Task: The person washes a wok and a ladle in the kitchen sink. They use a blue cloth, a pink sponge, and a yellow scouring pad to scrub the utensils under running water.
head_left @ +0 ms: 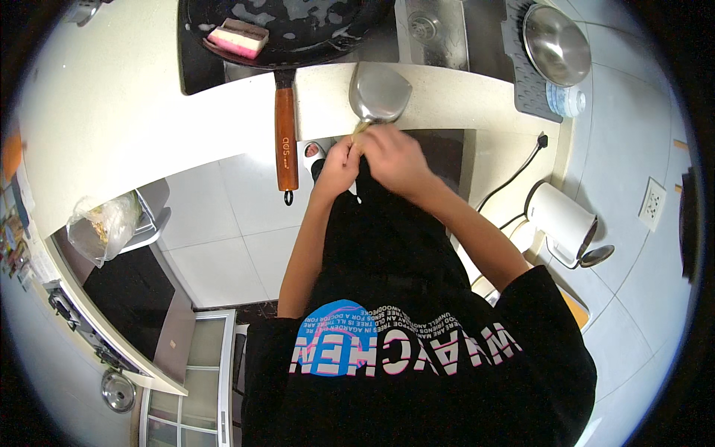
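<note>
My two hands meet at the counter's front edge. The fingers of my left hand (342, 165) are closed in a pinch, and those of my right hand (395, 158) are curled in against them, slightly blurred. A small yellowish bit shows at their fingertips; what it belongs to is hidden. Just beyond my fingers is a metal wok spatula (380, 91), its broad head over the counter. Its handle is lost behind my hands. A dark wok (313, 52) with whitish wet patches sits far left of centre. On its rim rests a layered pink, white and brown block (240, 39) resembling a scouring sponge.
The wok's wooden handle (285, 138) sticks out past the counter edge, left of my hands. At right are a metal bowl (557, 45), a clear plastic bottle (566, 99) and a white kettle (560, 220). A bagged bin (108, 227) hangs at left.
</note>
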`<state>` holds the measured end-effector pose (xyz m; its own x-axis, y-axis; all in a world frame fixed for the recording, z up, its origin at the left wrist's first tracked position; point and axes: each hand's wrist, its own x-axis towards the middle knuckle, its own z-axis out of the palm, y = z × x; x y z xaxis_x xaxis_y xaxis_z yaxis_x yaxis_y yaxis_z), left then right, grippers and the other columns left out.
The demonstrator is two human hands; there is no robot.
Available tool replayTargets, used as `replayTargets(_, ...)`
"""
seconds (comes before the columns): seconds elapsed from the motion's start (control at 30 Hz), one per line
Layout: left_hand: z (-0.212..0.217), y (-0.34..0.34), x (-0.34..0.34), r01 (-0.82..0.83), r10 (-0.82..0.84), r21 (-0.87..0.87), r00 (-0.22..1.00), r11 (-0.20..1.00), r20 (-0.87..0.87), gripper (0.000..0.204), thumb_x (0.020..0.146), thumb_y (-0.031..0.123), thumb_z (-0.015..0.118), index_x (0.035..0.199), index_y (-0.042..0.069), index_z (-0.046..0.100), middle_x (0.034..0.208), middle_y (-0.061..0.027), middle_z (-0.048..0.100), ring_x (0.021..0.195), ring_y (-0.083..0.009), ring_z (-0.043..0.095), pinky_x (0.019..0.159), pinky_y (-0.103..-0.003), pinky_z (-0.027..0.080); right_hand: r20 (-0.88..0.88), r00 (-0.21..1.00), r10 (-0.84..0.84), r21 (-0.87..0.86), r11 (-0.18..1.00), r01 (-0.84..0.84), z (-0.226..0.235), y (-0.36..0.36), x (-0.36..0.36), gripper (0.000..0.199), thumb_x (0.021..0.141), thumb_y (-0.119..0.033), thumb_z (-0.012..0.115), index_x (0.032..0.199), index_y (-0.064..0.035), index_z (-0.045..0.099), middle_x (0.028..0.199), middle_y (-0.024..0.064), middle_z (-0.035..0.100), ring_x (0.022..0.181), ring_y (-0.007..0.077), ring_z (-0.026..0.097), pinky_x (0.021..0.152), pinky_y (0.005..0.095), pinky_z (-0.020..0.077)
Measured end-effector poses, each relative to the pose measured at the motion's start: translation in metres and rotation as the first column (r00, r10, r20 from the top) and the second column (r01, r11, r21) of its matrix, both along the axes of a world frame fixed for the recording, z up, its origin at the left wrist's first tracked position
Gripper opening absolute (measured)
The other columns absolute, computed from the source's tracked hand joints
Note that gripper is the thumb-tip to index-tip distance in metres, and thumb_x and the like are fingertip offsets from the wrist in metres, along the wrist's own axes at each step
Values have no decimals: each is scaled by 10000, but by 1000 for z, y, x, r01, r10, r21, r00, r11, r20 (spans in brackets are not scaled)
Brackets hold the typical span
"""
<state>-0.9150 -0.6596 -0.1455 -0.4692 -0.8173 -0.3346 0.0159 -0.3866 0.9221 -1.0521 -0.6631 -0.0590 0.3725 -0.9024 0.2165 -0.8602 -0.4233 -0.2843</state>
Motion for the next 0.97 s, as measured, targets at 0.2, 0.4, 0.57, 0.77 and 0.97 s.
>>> replayTargets(0.2, 16, -5, 6, 45, 22, 280, 972, 959, -232, 174, 979, 133, 421, 984, 9, 543, 744, 22, 482, 659, -75, 424, 649, -208, 380, 169, 972, -165, -106, 977, 184, -8, 4, -11, 247, 707, -81, 664, 944, -38, 612, 909, 64, 579, 772, 231, 606, 659, 311, 526)
replayTargets(0.4, 19, 37, 24, 186, -32, 584, 964, 790, -264, 380, 987, 398, 380, 862, 58, 495, 585, 11, 436, 475, -102, 436, 471, -261, 383, 149, 934, -326, -131, 929, 345, -5, -35, -30, 250, 719, -57, 647, 965, -101, 635, 938, 47, 596, 828, 226, 609, 682, 319, 528)
replayTargets(0.57, 46, 65, 13, 20, 42, 522, 993, 853, -106, 218, 971, 258, 469, 851, 78, 437, 570, 48, 376, 432, -40, 360, 380, -199, 274, 190, 951, -244, -31, 967, 255, -7, -33, -36, 185, 757, -80, 640, 942, -87, 637, 947, 42, 590, 850, 223, 607, 685, 326, 539)
replayTargets(0.77, 38, 74, 7, -44, 46, 408, 999, 912, 5, 241, 979, 268, 442, 836, 73, 445, 571, 42, 388, 439, -49, 372, 396, -212, 300, 140, 961, 239, 28, 969, -245, -10, 13, -30, 144, 768, -107, 604, 895, -44, 629, 984, 94, 602, 882, 250, 602, 651, 356, 545)
replayTargets(0.97, 45, 74, 1, -37, 33, 461, 999, 887, 17, 238, 981, 262, 430, 843, 71, 460, 568, 35, 402, 445, -58, 389, 406, -215, 307, 28, 991, 132, 92, 987, -134, -20, -3, -33, 180, 797, -63, 589, 974, -64, 622, 940, 80, 617, 888, 223, 610, 707, 293, 552)
